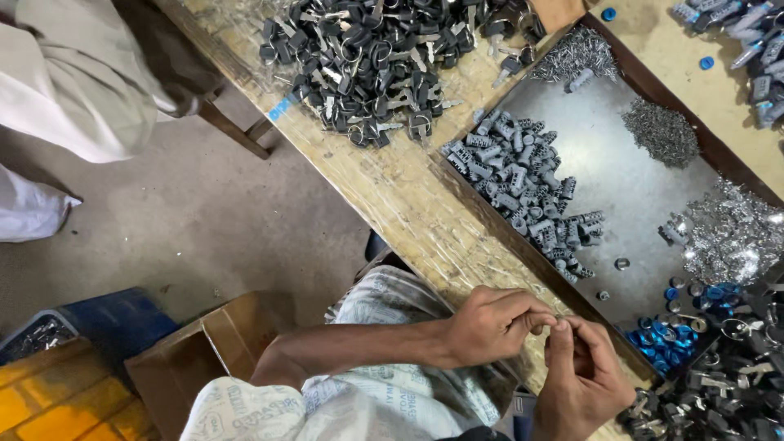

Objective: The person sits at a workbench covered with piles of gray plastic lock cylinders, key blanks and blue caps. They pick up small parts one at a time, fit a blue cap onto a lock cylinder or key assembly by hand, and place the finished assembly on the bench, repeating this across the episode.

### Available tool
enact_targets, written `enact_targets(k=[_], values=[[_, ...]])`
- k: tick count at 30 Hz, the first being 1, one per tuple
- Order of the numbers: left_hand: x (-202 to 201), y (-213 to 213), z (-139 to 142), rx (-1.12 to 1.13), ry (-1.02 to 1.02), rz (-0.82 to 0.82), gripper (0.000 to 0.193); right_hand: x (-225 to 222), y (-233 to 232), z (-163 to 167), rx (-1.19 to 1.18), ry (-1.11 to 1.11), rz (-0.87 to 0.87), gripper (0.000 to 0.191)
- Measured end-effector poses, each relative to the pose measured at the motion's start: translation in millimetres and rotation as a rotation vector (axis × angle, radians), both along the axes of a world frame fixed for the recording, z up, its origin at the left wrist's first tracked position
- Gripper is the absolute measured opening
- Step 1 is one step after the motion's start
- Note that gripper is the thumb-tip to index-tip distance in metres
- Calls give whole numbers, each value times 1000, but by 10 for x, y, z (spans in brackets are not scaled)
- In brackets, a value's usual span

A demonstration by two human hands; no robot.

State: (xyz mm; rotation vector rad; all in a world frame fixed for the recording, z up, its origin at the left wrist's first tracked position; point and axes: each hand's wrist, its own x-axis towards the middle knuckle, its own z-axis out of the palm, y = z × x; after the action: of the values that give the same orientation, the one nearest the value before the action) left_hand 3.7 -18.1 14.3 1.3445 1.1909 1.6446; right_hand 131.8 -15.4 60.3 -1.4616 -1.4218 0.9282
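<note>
My left hand (490,325) and my right hand (581,377) meet fingertip to fingertip over the near edge of the wooden bench (408,204). Together they pinch a small part (557,324) that the fingers mostly hide. Just beyond them lies a shallow metal-bottomed tray (629,196). It holds a heap of grey lock cylinders (527,184), a mound of tiny pins (661,131), shiny metal pieces (735,233) and blue round caps (665,336). The caps are the pile nearest my right hand.
A big heap of black-headed keys (367,57) covers the bench's far end; more keys (719,400) lie at lower right. A cardboard box (204,359) and blue crate (106,318) stand on the floor. Another person's light clothing (73,73) shows at top left.
</note>
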Motion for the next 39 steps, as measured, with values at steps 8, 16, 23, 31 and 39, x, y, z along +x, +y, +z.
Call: enact_targets(k=[8, 16, 23, 31, 39], values=[[-266, 185, -29, -91, 5, -159, 10, 24, 597, 350, -178, -147, 152, 11], [-403, 229, -110, -359, -331, -172, 8, -158, 2201, 509, 298, -522, 485, 10], [-433, 314, -88, -421, -288, -198, 8, -822, 3050, 180, 571, -768, 540, 17], [-484, 341, -45, -327, -169, -176, 5, -903, 2952, 57, 516, -844, 540, 8], [-466, 358, -48, -413, -241, -231, 7, -725, 3184, 64, 724, -927, 849, 25]])
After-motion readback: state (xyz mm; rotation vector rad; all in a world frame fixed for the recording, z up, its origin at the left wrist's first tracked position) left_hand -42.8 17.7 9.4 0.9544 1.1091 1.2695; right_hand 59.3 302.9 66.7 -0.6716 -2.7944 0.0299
